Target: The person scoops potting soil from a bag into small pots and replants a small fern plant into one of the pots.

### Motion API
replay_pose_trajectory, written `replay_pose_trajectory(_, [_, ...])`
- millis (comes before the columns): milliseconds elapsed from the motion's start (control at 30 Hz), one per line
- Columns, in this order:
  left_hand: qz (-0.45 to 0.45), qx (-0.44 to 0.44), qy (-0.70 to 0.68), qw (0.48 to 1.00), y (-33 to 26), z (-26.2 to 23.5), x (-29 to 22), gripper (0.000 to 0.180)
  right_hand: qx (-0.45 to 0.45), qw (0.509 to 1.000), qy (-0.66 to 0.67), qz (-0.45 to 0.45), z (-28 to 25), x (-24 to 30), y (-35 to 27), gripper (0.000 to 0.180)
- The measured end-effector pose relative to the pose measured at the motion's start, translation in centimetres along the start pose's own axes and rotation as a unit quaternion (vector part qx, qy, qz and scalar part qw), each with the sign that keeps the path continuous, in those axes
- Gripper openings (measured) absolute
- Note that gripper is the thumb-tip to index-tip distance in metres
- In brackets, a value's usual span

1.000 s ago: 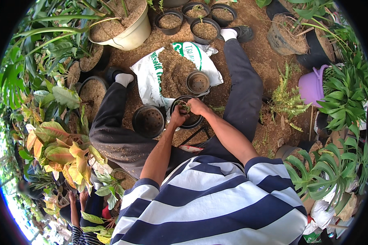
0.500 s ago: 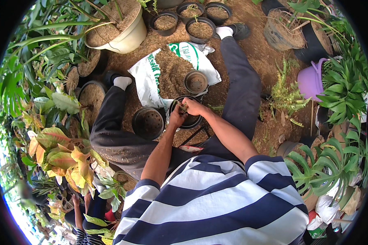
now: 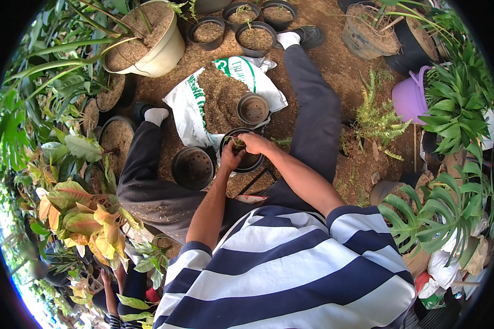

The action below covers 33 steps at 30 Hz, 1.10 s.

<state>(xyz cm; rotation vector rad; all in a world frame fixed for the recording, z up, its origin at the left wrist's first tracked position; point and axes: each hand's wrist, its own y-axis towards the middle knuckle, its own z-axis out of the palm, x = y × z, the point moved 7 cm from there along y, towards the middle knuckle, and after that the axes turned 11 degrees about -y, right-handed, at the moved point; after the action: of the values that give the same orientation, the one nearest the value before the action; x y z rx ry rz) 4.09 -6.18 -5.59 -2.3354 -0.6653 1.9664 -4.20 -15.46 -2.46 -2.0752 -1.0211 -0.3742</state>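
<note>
Small thin-stemmed green plant (image 3: 238, 142): held over round black plastic pot (image 3: 252, 164), pinched by closed left hand (image 3: 231, 158) and right hand (image 3: 252, 143); breakage could be caused by overly tight pinching.

A brown pot (image 3: 253, 108) is blocking the lower right corner of the sack (image 3: 184, 107); a wider pot (image 3: 194, 168) is crowding its lower left. Past the right edge, bare ground (image 3: 282, 72) is lying open, the right leg (image 3: 314, 107) walling it off.
</note>
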Motion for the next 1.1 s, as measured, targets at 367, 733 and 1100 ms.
replay_pose_trajectory(367, [-0.01,-0.009,0.063,0.998,-0.2,0.2,-1.5,0.057,0.039,0.999,-0.015,0.018,-0.7,-0.1,-0.5,0.048])
replay_pose_trajectory(733, [-0.034,-0.005,0.017,0.999,-0.1,0.4,-1.1,0.047,0.067,0.997,0.043,0.019,0.5,-0.8,-0.2,0.05])
replay_pose_trajectory(1100, [-0.033,-0.036,0.041,0.998,-0.5,-0.1,-1.6,0.047,0.058,0.995,0.046,0.066,-0.6,-0.9,-1.0,0.054])
